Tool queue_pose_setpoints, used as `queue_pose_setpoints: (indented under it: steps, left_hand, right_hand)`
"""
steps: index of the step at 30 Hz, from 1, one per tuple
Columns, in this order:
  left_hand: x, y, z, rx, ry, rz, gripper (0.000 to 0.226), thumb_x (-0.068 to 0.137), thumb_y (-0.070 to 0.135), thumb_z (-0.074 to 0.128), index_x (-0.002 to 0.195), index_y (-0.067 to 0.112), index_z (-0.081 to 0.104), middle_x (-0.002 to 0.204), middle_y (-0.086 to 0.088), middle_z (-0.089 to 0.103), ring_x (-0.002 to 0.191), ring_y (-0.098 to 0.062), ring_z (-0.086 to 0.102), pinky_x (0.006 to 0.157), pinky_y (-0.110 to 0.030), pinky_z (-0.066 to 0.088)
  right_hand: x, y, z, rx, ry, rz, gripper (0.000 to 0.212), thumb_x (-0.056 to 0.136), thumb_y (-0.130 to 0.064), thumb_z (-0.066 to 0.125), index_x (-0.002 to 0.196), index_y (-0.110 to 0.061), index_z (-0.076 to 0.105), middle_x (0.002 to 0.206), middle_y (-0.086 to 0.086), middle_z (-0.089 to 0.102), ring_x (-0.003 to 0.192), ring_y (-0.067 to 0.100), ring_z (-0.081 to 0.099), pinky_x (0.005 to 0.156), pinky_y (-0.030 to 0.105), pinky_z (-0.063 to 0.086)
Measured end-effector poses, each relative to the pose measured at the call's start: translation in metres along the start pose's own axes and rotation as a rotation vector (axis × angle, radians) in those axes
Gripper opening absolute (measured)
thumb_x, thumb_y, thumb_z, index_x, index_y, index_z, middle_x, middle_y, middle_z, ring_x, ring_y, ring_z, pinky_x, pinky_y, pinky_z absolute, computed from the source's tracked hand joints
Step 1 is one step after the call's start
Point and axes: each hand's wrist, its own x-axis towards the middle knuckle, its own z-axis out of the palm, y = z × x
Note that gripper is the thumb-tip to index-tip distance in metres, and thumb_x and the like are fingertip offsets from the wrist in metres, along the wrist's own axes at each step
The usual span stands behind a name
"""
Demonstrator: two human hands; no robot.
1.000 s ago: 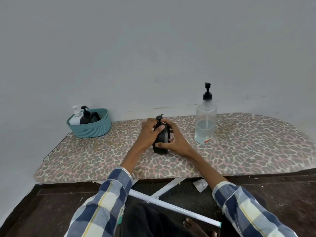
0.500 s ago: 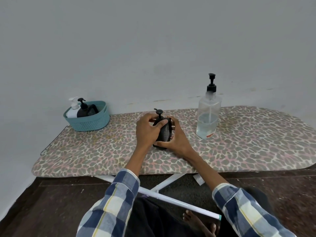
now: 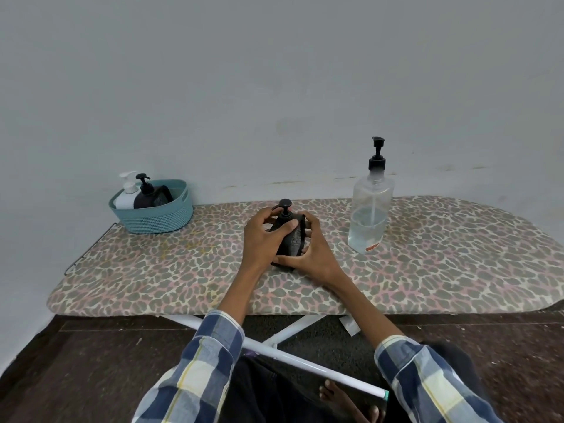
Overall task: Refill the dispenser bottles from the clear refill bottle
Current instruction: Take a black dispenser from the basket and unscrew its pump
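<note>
A: What is the surface here?

B: A low ironing board [image 3: 427,254] with a leopard-print cover, standing against a plain pale wall [image 3: 274,87]. Its white crossed legs [image 3: 287,331] show beneath the near edge, over a dark floor [image 3: 91,361].

A: And the hands?

B: Both are wrapped round a small black dispenser bottle [image 3: 291,236] that stands on the board. The left hand [image 3: 264,239] curls over its near left side, thumb across the front just below the pump. The right hand [image 3: 311,254] cups the right side and base, fingers behind, thumb along the bottom. Both forearms reach forward out of blue plaid sleeves [image 3: 213,361].

A: Where is the refill bottle?

B: The clear refill bottle [image 3: 370,215] stands upright to the right of the hands, near but apart from them, black pump on, roughly a third full of clear liquid.

A: Anything to the other side?

B: Well to the left of the hands, by the wall, a teal basket [image 3: 155,215] holds a white pump bottle [image 3: 126,196] and a black pump bottle [image 3: 145,193].

A: What is hard to make out?

B: The hands cover most of the held bottle; whether its pump is screwed tight I cannot tell. A dark shape behind the black bottle in the basket is unclear. A bare foot [image 3: 345,401] is cut off at the bottom edge.
</note>
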Motion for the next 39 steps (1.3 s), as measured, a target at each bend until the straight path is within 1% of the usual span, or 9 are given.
queue_pose_setpoints:
  steps: [3,7,14,19,23,28,30,33,39]
  left_hand:
    - [0.001,0.003,0.001,0.004,0.049,0.004,0.031,0.080,0.030,0.093,0.105,0.027,0.074,0.108,0.010,0.075,0.104,-0.011,0.070,0.095,-0.043,0.060]
    - [0.003,0.005,0.006,-0.008,0.095,-0.006,0.044,0.070,0.036,0.099,0.091,0.025,0.063,0.100,0.010,0.073,0.097,-0.006,0.070,0.085,-0.035,0.061]
    - [0.002,-0.001,0.003,-0.007,-0.063,0.008,0.034,0.097,0.031,0.078,0.130,0.026,0.070,0.124,0.015,0.068,0.112,0.001,0.064,0.104,-0.039,0.057]
    - [0.003,0.001,-0.003,-0.073,-0.073,-0.044,0.023,0.099,0.022,0.074,0.122,0.026,0.074,0.122,0.009,0.072,0.113,-0.011,0.068,0.103,-0.048,0.058]
    - [0.002,0.000,-0.001,-0.094,0.011,-0.029,0.037,0.086,0.027,0.090,0.110,0.021,0.063,0.114,0.007,0.070,0.106,-0.010,0.070,0.097,-0.043,0.061]
    - [0.000,0.000,0.009,0.003,-0.042,0.045,0.043,0.093,0.037,0.081,0.129,0.034,0.059,0.123,0.010,0.065,0.115,-0.004,0.064,0.095,-0.024,0.057]
    - [-0.001,-0.002,0.009,-0.017,-0.071,0.027,0.029,0.101,0.031,0.071,0.129,0.034,0.064,0.127,0.007,0.062,0.119,-0.012,0.062,0.099,-0.033,0.057]
    - [-0.002,-0.003,0.001,-0.110,-0.083,-0.064,0.026,0.105,0.020,0.062,0.125,0.037,0.065,0.129,0.004,0.063,0.122,-0.020,0.063,0.092,-0.031,0.056]
    - [-0.001,-0.006,-0.006,-0.047,-0.056,-0.007,0.023,0.096,0.024,0.078,0.115,0.032,0.067,0.122,0.012,0.070,0.113,-0.008,0.068,0.098,-0.046,0.061]
  right_hand:
    - [-0.001,-0.001,0.001,-0.005,-0.004,-0.010,0.113,0.057,-0.060,0.100,0.147,-0.046,0.033,0.137,-0.026,0.053,0.123,-0.012,0.056,0.088,0.005,0.050]
    - [-0.002,-0.003,-0.001,-0.013,-0.004,-0.010,0.106,0.059,-0.057,0.100,0.142,-0.052,0.035,0.127,-0.041,0.053,0.121,-0.014,0.056,0.087,0.002,0.047]
    - [0.000,0.000,-0.001,0.016,0.001,0.025,0.110,0.058,-0.060,0.099,0.145,-0.048,0.033,0.125,-0.045,0.051,0.118,-0.017,0.056,0.084,0.005,0.051]
    - [-0.001,0.002,-0.002,0.004,-0.010,0.035,0.107,0.060,-0.056,0.100,0.142,-0.055,0.032,0.124,-0.047,0.051,0.118,-0.021,0.053,0.085,0.000,0.047]
    - [-0.001,0.001,-0.001,-0.010,-0.025,0.020,0.115,0.060,-0.053,0.101,0.150,-0.045,0.030,0.138,-0.029,0.048,0.121,-0.021,0.051,0.087,0.001,0.046]
    - [0.002,0.004,0.000,-0.016,-0.035,0.037,0.117,0.060,-0.055,0.100,0.152,-0.043,0.029,0.141,-0.018,0.051,0.125,-0.009,0.055,0.091,0.007,0.051]
    - [0.002,0.005,0.000,-0.013,-0.034,0.045,0.120,0.058,-0.060,0.099,0.153,-0.044,0.028,0.142,-0.019,0.050,0.125,-0.011,0.054,0.091,0.008,0.051]
    - [0.002,0.007,0.000,-0.019,-0.031,0.046,0.125,0.056,-0.062,0.099,0.155,-0.043,0.026,0.142,-0.020,0.049,0.124,-0.018,0.051,0.094,0.006,0.049]
    - [0.002,0.007,0.000,-0.020,-0.030,0.038,0.127,0.057,-0.064,0.098,0.158,-0.040,0.024,0.145,-0.018,0.047,0.125,-0.023,0.046,0.091,-0.001,0.044]
